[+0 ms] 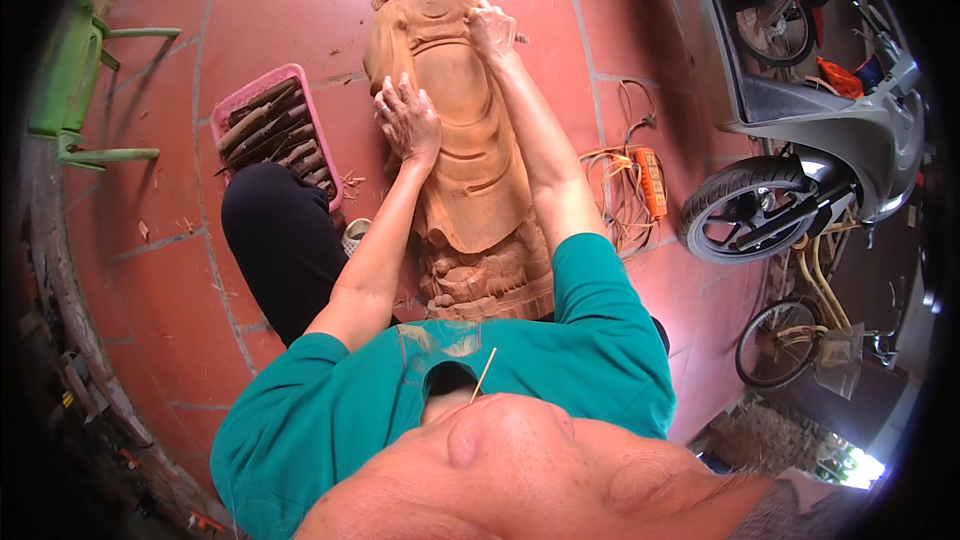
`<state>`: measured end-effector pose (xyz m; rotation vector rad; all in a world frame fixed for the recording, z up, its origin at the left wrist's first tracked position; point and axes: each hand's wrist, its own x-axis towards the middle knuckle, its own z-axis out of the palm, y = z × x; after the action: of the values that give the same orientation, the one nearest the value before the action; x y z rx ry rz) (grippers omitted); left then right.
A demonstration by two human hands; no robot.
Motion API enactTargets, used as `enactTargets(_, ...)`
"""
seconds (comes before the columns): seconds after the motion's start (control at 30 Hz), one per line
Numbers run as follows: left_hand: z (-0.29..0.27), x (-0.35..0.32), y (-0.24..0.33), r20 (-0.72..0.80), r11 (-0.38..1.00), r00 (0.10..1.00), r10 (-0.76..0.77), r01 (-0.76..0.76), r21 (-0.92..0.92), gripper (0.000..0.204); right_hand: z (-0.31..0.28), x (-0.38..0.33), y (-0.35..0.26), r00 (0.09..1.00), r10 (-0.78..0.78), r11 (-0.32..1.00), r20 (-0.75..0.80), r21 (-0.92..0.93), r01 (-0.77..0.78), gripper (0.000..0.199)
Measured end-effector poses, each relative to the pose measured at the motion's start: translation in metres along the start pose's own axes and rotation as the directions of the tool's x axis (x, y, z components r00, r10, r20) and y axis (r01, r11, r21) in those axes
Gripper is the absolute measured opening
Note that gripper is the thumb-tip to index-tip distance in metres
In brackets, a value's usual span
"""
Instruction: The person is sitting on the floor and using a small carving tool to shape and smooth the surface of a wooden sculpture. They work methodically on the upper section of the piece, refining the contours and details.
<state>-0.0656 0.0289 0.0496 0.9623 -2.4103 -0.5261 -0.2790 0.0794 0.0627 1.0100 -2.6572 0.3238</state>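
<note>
At upper centre of the frame, left hand [408, 122] lies spread on a carved wooden figure [462, 140], fingers extended, gripping nothing. Right hand [492, 32] sits higher, at the figure's upper right edge, fingers curled; a small stub [521, 38] shows just beside it. Cannot tell whether this hand grasps a tool. Figure runs lengthwise from top edge to mid-frame: orange-brown wood, matte; brimmed head end uppermost; long curved robe folds; knobbly carved base nearest the teal shirt [400, 410].

Surface: red floor tiles [155, 305], grey joints, pale shavings [143, 230] scattered at left; glossy patch along top edge.

Around: left of centre, pink basket [322, 140] packed with dark, elongated tools [270, 125]. Upper left, green plastic seat [52, 90], thin legs. Right of figure, orange power strip [651, 182] beside tangled cords [620, 162]. Far right, grey scooter [890, 130], black tyre; below it, spoked bicycle wheel [775, 342].

Obstructions: dark-trousered knee [275, 230] overlaps basket's lower corner; forearms [375, 260] flank and partly cover the figure's sides.
</note>
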Motion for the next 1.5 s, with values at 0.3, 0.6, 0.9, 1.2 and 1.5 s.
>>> enactTargets(0.3, 0.006, 0.000, -0.002, -0.024, 0.999, 1.000, 0.010, -0.009, 0.035, 0.046, -0.039, -0.034, 0.011, 0.963, -0.118, 0.993, 0.242, 0.039, 0.112, 0.017)
enactTargets(0.6, 0.007, -0.002, -0.002, -0.022, 0.999, 1.000, 0.001, 0.000, 0.042, 0.046, -0.059, -0.073, 0.007, 0.977, 0.140, 0.969, 0.162, 0.179, -0.168, 0.011)
enactTargets(0.9, 0.009, -0.004, -0.002, -0.018, 0.999, 1.000, 0.019, -0.018, 0.045, 0.046, -0.008, -0.037, 0.009, 0.953, 0.302, 0.938, 0.026, 0.171, -0.302, 0.017)
enactTargets(1.2, 0.005, 0.000, -0.004, -0.044, 0.999, 0.999, 0.024, -0.022, 0.049, 0.046, -0.014, -0.007, 0.000, 0.968, 0.228, 0.949, 0.108, 0.198, -0.245, 0.024)
enactTargets(1.5, 0.006, 0.000, -0.003, -0.058, 0.998, 0.998, 0.025, -0.021, 0.067, 0.046, -0.068, -0.062, 0.006, 0.904, 0.147, 0.956, 0.401, 0.177, -0.234, 0.028)
